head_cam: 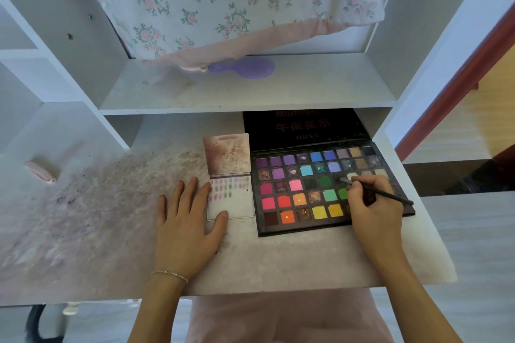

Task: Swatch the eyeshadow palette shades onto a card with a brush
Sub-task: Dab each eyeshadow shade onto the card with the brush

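Observation:
A large black eyeshadow palette (298, 227) lies open on the desk, with many coloured pans and its lid (303, 128) propped up behind. My right hand (372, 209) grips a thin dark brush (390, 195); the brush tip touches a dark pan in the palette's right half. Left of the palette lies a white card (237, 206) with rows of faint pink and purple swatches, hinged to a stained upright flap (227, 153). My left hand (186, 228) rests flat on the desk, thumb and forefinger pressing the card's left edge.
The white desk (97, 217) is smeared with pink and purple powder on its left. A pink clip (41, 171) lies at far left. On the shelf above sit a purple hairbrush (246, 67) and a hanging floral cloth (223, 0). The desk's front edge is near my wrists.

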Tool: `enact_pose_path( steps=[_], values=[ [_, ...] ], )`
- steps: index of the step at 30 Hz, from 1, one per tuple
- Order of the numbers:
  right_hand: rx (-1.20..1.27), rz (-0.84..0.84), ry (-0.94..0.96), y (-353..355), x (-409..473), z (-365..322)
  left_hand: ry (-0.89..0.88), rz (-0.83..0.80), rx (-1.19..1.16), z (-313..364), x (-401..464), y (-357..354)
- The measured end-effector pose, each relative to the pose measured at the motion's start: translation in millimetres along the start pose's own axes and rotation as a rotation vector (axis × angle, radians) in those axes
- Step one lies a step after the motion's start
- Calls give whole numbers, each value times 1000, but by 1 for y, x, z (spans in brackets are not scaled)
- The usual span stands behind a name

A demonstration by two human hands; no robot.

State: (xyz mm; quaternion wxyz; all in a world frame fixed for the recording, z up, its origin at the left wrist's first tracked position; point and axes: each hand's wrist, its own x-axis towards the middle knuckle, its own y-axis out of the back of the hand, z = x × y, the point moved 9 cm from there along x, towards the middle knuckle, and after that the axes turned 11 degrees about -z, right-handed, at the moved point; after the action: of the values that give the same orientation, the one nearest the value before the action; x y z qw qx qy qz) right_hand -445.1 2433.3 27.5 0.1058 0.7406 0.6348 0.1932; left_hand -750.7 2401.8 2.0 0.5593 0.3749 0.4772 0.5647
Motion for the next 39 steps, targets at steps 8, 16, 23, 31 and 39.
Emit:
enact_pose_path(
  steps=[8,16,23,31,39],
  values=[
    [-39,7,-11,0,4,3,-7,13,-17,0,1,0],
    [-41,8,-28,0,4,7,-4,9,-22,-1,1,0],
    [-30,-7,-48,-2,4,8,-5,1,-23,0,2,0],
    [71,-12,42,-7,0,-13,-8,-1,-27,-1,1,1],
    [138,-263,160,-78,-13,-52,1,12,-32,-2,0,3]
  ],
)
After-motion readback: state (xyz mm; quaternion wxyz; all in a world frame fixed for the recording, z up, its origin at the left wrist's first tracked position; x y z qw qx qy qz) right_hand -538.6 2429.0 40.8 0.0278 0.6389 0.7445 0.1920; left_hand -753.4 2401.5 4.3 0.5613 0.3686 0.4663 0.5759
